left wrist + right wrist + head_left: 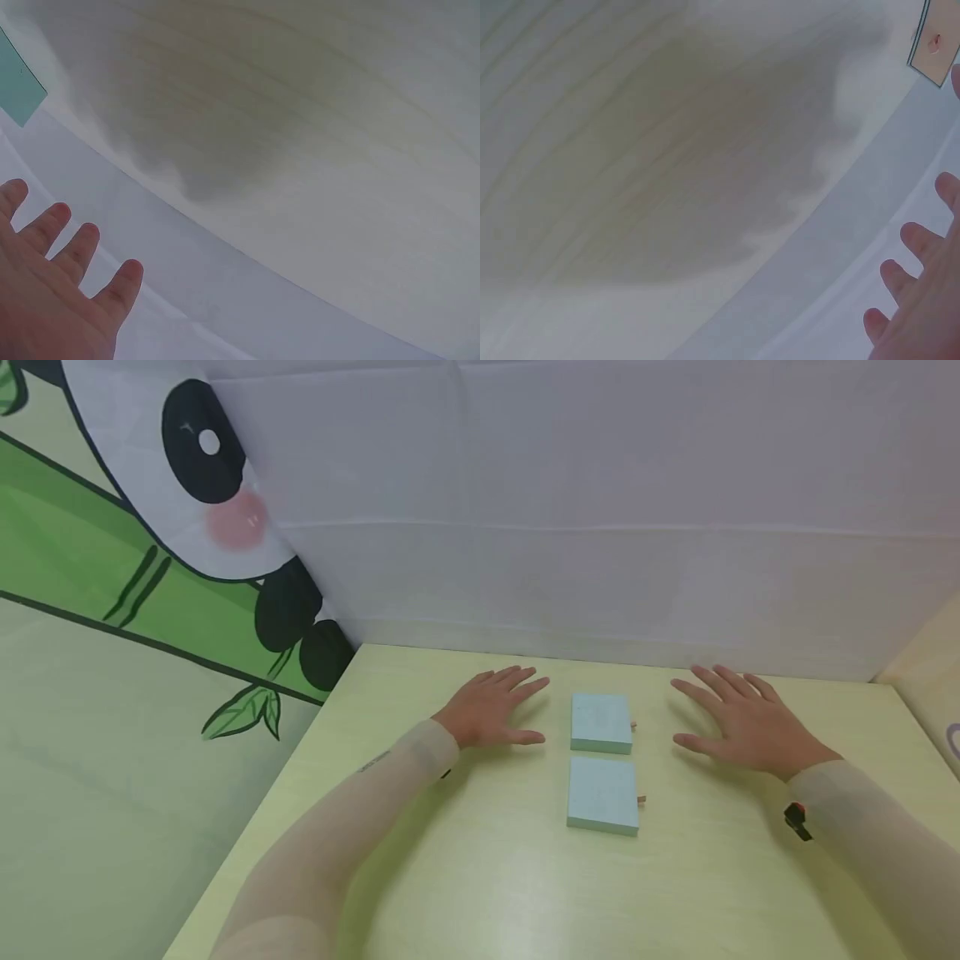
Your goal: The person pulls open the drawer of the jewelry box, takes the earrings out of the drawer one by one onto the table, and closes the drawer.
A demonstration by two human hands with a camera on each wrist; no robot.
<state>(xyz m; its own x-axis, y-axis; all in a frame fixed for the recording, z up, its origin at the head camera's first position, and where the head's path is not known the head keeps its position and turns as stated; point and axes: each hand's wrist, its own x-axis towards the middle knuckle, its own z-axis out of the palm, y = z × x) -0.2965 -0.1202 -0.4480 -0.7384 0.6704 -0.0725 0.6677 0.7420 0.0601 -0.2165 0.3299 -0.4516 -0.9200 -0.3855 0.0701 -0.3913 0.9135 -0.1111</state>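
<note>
Two flat, square, pale blue boxes lie one behind the other, a far box [601, 722] and a near box [602, 794], with a narrow gap between them. A small brownish tab sticks out of the right side of each. My left hand [491, 708] hovers left of the far box, fingers spread and holding nothing. To the right, my right hand [742, 718] is also spread and holds nothing. In the left wrist view a plain blue-green box side [19, 86] shows; the right wrist view shows a peach box side [935, 45] with a small reddish tab.
Both boxes rest on a pale wood-grain table [480, 877]. A white cloth [525, 527] hangs along its back edge. At the left is a printed cloth [90, 543] with a cartoon face and green bamboo. A pale panel [930, 668] stands at the right edge.
</note>
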